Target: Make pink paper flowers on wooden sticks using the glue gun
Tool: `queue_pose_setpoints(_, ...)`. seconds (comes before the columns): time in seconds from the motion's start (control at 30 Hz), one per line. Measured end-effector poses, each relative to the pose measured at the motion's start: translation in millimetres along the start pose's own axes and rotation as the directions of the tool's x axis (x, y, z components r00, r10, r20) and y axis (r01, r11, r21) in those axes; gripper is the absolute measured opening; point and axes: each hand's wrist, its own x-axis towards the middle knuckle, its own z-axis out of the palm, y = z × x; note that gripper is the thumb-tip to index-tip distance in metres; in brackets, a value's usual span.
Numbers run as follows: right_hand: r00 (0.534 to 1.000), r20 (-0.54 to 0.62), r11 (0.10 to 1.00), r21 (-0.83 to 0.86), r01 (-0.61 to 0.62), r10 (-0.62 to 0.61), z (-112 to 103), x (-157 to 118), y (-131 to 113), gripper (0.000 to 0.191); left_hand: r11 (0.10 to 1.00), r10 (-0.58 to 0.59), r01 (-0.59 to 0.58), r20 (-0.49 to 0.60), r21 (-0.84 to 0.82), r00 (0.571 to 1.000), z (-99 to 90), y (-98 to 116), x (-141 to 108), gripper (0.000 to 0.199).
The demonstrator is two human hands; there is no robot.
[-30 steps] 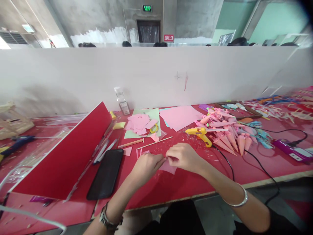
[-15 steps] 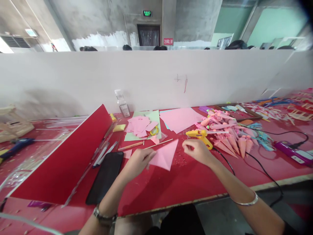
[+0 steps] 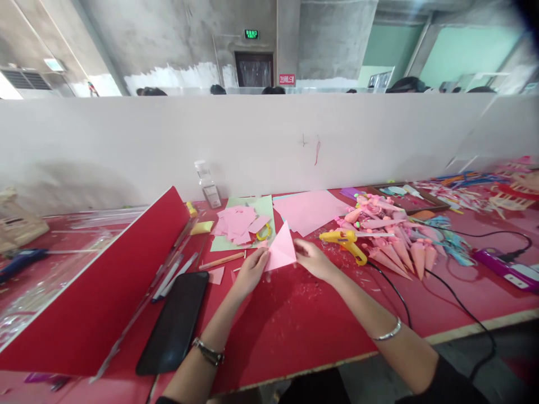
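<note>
A folded piece of pink paper [image 3: 281, 250], pointed at the top, is held up over the red table. My left hand [image 3: 251, 270] pinches its left side between thumb and fingers. At the paper's right edge is my right hand [image 3: 314, 259], its curled fingers closed on that edge; the fingertips are partly hidden. To the right lies a yellow glue gun [image 3: 345, 240] with a clear stick in its back. Beyond it is a pile of pink paper cones [image 3: 391, 247]. Small cut pink pieces [image 3: 238, 221] rest on a green sheet [image 3: 219, 244] behind my left hand.
A black phone [image 3: 174, 322] and pens [image 3: 174, 278] lie left, beside a slanted red board [image 3: 105, 292]. Pink sheets [image 3: 311, 210] lie at the back near a clear bottle [image 3: 208, 184]. Cords run right, near a purple power strip [image 3: 507, 268]. A white partition [image 3: 252, 129] stands behind.
My right hand has moved left to the paper's right edge. My left hand still holds the paper, which has turned and now points up. The view has shifted slightly.
</note>
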Motion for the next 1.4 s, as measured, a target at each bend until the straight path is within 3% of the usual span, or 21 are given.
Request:
queue_pose_setpoints(0.1,0.997,-0.075,1.000,0.001,-0.024,0.024,7,3,11,0.025,0.962,0.143,-0.131,-0.034,0.241,0.989,1.9,-2,-2,0.052)
queue_pose_setpoints(0.2,0.993,-0.116,1.000,0.013,-0.027,0.029,15,2,20,0.036,0.900,0.179,-0.153,-0.025,0.408,0.984,8.8,-9,-4,0.080)
queue_pose_setpoints(0.4,0.991,-0.128,1.000,-0.012,-0.027,0.025,20,-5,24,0.032,0.964,0.149,-0.128,-0.078,0.234,0.986,10.8,-17,-6,0.057)
queue_pose_setpoints(0.47,0.995,-0.099,1.000,0.005,-0.030,0.030,19,-7,23,0.031,0.993,0.073,-0.061,-0.123,0.099,0.990,7.4,-16,-6,0.043)
queue_pose_setpoints(0.53,0.996,-0.086,1.000,0.009,-0.020,0.020,19,-8,21,0.031,0.990,-0.131,0.120,-0.190,-0.070,0.973,4.5,-17,-7,0.039)
queue_pose_setpoints(0.63,0.988,-0.146,0.993,-0.110,0.031,-0.047,18,-9,17,0.028,0.877,-0.455,0.380,-0.255,-0.294,0.853,2.5,-25,-8,0.044)
queue_pose_setpoints(0.7,0.982,-0.142,0.960,-0.267,0.080,-0.122,16,-10,13,0.022,0.839,-0.506,0.404,-0.250,-0.364,0.826,3.0,-31,-7,0.045)
queue_pose_setpoints(0.83,0.983,0.014,0.871,-0.462,0.169,-0.184,13,-15,6,0.022,0.783,-0.416,0.276,-0.139,-0.558,0.899,5.7,-33,-4,0.036)
queue_pose_setpoints(0.93,0.982,0.043,0.859,-0.478,0.183,-0.186,14,-16,3,0.042,0.701,-0.378,0.237,-0.067,-0.673,0.923,7.5,-28,-3,0.033)
queue_pose_setpoints(1.07,0.969,-0.065,0.901,-0.386,0.198,-0.240,14,-13,5,0.016,0.692,-0.309,0.270,0.063,-0.670,0.949,8.6,-24,-4,0.044)
queue_pose_setpoints(1.17,0.960,-0.205,0.952,-0.280,0.128,-0.189,13,-9,10,0.012,0.710,-0.173,0.242,0.169,-0.662,0.970,9.1,-20,-6,0.048)
queue_pose_setpoints(1.23,0.958,-0.268,0.982,-0.182,0.051,-0.100,11,-7,16,0.018,0.765,-0.131,0.182,0.128,-0.617,0.983,10.0,-17,-6,0.043)
queue_pose_setpoints(1.4,0.973,-0.226,0.999,0.010,-0.043,0.045,11,-6,22,0.023,0.855,-0.250,0.176,-0.092,-0.487,0.964,13.0,-15,-3,0.032)
